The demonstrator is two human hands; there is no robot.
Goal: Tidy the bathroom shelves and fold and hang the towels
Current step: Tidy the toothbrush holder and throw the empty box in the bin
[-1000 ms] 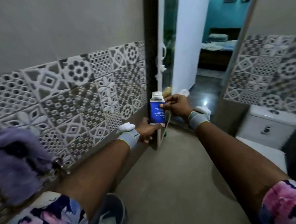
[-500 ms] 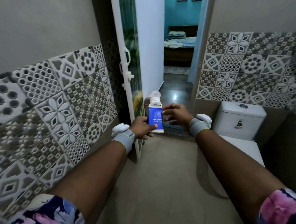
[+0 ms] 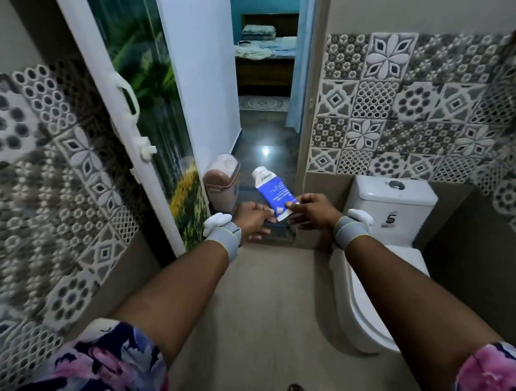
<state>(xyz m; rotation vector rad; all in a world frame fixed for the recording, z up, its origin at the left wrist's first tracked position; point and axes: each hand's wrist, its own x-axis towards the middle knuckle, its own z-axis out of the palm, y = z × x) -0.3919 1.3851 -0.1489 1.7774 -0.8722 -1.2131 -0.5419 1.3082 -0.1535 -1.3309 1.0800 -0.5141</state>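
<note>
We find the blue and white tube (image 3: 273, 194) just right of the frame's centre, tilted so that its white cap points to the upper left, toward the small lidded bin (image 3: 223, 182) standing at the foot of the open door (image 3: 144, 111). A second ago it stood upright, cap up, with both hands on it in front of the tiled wall. Since then our view has swung round to face the doorway and the tube has tipped over. The right hand (image 3: 310, 212) now pinches the tube's flat crimped end between thumb and fingers and carries it alone. The left hand (image 3: 252, 222) has slipped off the base and lies loosely curled, gripping nothing, just beside the tube's lower corner; we cannot tell whether a fingertip still brushes it. The toilet cistern (image 3: 391, 197) sits to the right of centre, and no shelf or towel rail shows anywhere in the frame. We judge that the tube is in transit, not yet put away. Its lean toward the bin suggests it may be thrown out, though it could as well be headed for a shelf out of sight. The towels look untouched so far, so most of the task remains
</note>
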